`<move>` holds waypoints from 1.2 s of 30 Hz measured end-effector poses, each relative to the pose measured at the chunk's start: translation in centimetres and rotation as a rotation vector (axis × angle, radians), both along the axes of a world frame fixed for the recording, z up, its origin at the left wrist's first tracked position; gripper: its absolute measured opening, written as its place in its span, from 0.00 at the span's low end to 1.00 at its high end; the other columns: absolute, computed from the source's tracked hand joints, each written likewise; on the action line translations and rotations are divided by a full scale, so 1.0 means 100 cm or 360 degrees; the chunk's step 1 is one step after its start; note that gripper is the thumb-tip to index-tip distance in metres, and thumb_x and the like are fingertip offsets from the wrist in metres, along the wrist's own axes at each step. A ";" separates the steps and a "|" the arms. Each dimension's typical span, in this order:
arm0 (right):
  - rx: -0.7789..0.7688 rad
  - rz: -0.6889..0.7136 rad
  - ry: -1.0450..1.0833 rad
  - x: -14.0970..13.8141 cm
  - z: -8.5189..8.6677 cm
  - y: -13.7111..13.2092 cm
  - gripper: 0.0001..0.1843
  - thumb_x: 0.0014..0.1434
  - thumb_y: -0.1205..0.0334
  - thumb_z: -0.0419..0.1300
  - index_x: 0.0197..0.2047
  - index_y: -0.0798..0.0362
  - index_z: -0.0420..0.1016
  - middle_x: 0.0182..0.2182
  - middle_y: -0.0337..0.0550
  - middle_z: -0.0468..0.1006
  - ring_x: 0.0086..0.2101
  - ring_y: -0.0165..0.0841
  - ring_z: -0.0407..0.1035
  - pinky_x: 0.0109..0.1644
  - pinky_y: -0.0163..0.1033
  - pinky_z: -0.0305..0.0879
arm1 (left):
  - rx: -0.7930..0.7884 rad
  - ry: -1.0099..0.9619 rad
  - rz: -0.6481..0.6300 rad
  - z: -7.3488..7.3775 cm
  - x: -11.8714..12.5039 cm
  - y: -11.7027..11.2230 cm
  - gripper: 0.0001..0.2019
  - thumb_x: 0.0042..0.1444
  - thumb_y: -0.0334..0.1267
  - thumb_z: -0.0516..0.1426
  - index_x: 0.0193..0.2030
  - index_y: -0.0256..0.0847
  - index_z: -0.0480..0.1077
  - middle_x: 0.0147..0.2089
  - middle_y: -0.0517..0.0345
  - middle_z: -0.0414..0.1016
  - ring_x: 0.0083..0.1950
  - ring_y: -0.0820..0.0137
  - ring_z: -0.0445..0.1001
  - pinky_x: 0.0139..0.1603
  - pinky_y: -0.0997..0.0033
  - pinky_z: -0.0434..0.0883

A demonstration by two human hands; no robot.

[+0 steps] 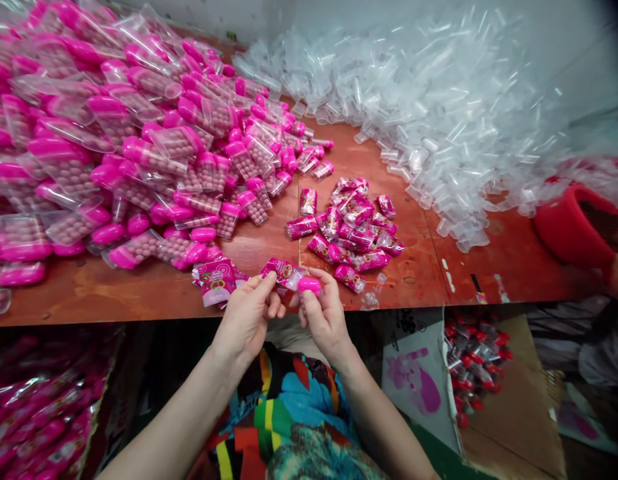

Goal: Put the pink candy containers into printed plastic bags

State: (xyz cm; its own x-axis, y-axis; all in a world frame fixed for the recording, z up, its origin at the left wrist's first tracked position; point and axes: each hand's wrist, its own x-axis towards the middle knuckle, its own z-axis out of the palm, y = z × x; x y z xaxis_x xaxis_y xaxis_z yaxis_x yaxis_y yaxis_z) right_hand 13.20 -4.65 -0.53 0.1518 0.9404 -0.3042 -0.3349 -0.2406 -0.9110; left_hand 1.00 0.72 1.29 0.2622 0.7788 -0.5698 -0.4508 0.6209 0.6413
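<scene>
My left hand (251,319) pinches a printed pink label sleeve (285,272) around a small candy tube at the table's front edge. My right hand (325,313) grips the same tube by its pink cap (309,285). Both hands are closed on it, fingertips nearly touching. Just left of them lies a small stack of flat pink labels (216,280). A little heap of labelled pink tubes (351,227) sits right behind my right hand.
A large pile of unlabelled pink-capped candy tubes (103,140) fills the table's left. Clear empty plastic pieces (439,113) are heaped at the back right. A red container (571,227) stands at the right edge. Boxes of tubes (473,363) sit below the brown table (139,293).
</scene>
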 end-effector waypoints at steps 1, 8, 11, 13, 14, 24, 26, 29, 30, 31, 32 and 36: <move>0.0024 0.0007 0.0012 0.000 0.000 0.000 0.22 0.62 0.54 0.57 0.58 0.45 0.59 0.29 0.36 0.73 0.19 0.24 0.60 0.22 0.30 0.58 | 0.0000 0.0011 -0.0012 0.000 0.000 0.000 0.14 0.52 0.42 0.63 0.26 0.39 0.64 0.12 0.69 0.58 0.15 0.78 0.57 0.22 0.77 0.62; -0.0011 0.0049 0.0303 -0.001 -0.001 0.002 0.22 0.65 0.54 0.52 0.60 0.48 0.54 0.26 0.34 0.73 0.14 0.22 0.60 0.15 0.26 0.52 | 0.0037 0.0011 -0.0064 -0.002 0.000 -0.001 0.16 0.53 0.45 0.63 0.24 0.39 0.63 0.12 0.67 0.59 0.17 0.75 0.62 0.24 0.75 0.62; -0.0049 0.0084 0.0325 -0.003 0.001 0.002 0.23 0.65 0.53 0.52 0.60 0.48 0.54 0.26 0.35 0.74 0.13 0.22 0.58 0.15 0.26 0.53 | 0.0028 -0.0064 -0.0074 -0.004 0.001 -0.001 0.17 0.52 0.46 0.63 0.24 0.40 0.63 0.12 0.67 0.59 0.17 0.74 0.63 0.24 0.73 0.63; -0.0072 0.0084 0.0300 -0.004 0.001 0.002 0.24 0.64 0.53 0.52 0.61 0.49 0.54 0.24 0.34 0.73 0.14 0.22 0.57 0.15 0.26 0.52 | 0.0042 -0.0075 -0.0093 -0.004 0.001 -0.002 0.17 0.53 0.47 0.62 0.24 0.40 0.63 0.12 0.67 0.59 0.17 0.74 0.63 0.24 0.73 0.63; -0.0080 0.0073 0.0276 -0.004 0.002 0.002 0.24 0.64 0.53 0.53 0.61 0.49 0.54 0.24 0.33 0.72 0.14 0.22 0.57 0.15 0.26 0.53 | 0.0054 -0.0060 -0.0099 -0.004 0.000 -0.002 0.16 0.54 0.46 0.62 0.24 0.39 0.63 0.12 0.67 0.59 0.17 0.74 0.63 0.24 0.73 0.63; -0.0096 0.0128 0.0163 -0.003 -0.004 0.000 0.26 0.63 0.53 0.56 0.62 0.48 0.56 0.24 0.32 0.68 0.20 0.24 0.60 0.21 0.27 0.57 | 0.0063 0.0013 -0.0304 -0.002 -0.002 -0.002 0.14 0.50 0.42 0.65 0.23 0.37 0.68 0.12 0.67 0.60 0.12 0.83 0.52 0.14 0.81 0.51; -0.0073 0.0194 0.0124 -0.002 -0.004 0.000 0.28 0.63 0.53 0.57 0.64 0.48 0.55 0.23 0.31 0.68 0.21 0.25 0.62 0.23 0.29 0.60 | 0.0042 0.0008 -0.0390 -0.002 -0.001 -0.004 0.17 0.51 0.44 0.64 0.20 0.35 0.68 0.13 0.63 0.62 0.14 0.81 0.56 0.14 0.81 0.51; -0.0021 0.0325 0.0023 0.002 -0.004 -0.001 0.32 0.63 0.54 0.57 0.66 0.48 0.52 0.23 0.32 0.69 0.23 0.27 0.66 0.27 0.32 0.64 | 0.0040 0.0050 -0.0453 -0.002 0.000 -0.006 0.18 0.52 0.45 0.63 0.19 0.34 0.70 0.15 0.58 0.67 0.15 0.81 0.59 0.14 0.80 0.51; -0.0007 0.0356 -0.0038 0.003 -0.003 -0.001 0.33 0.62 0.55 0.58 0.67 0.48 0.51 0.24 0.33 0.70 0.24 0.28 0.68 0.28 0.34 0.66 | 0.0026 0.0070 -0.0443 -0.002 0.000 -0.007 0.19 0.51 0.45 0.64 0.18 0.34 0.69 0.14 0.60 0.65 0.14 0.81 0.57 0.14 0.80 0.50; 0.0006 0.0377 -0.0103 0.004 -0.003 -0.001 0.36 0.61 0.56 0.59 0.68 0.47 0.49 0.26 0.34 0.72 0.25 0.29 0.69 0.30 0.35 0.67 | 0.0004 0.0089 -0.0413 -0.002 0.001 -0.007 0.19 0.51 0.44 0.64 0.16 0.35 0.68 0.12 0.62 0.61 0.14 0.82 0.55 0.14 0.80 0.50; 0.0022 0.0391 -0.0154 0.005 -0.002 -0.002 0.38 0.60 0.58 0.61 0.69 0.46 0.47 0.28 0.35 0.74 0.27 0.30 0.71 0.32 0.36 0.68 | -0.0015 0.0100 -0.0368 -0.002 0.001 -0.006 0.20 0.50 0.43 0.65 0.15 0.35 0.66 0.10 0.65 0.57 0.13 0.82 0.54 0.15 0.80 0.51; 0.0020 0.0338 -0.0024 0.004 -0.002 -0.007 0.39 0.60 0.61 0.61 0.68 0.44 0.46 0.33 0.37 0.74 0.28 0.27 0.70 0.30 0.32 0.65 | -0.0038 0.0070 -0.0289 -0.001 -0.001 -0.002 0.24 0.50 0.43 0.65 0.11 0.38 0.62 0.08 0.67 0.51 0.13 0.81 0.55 0.18 0.78 0.57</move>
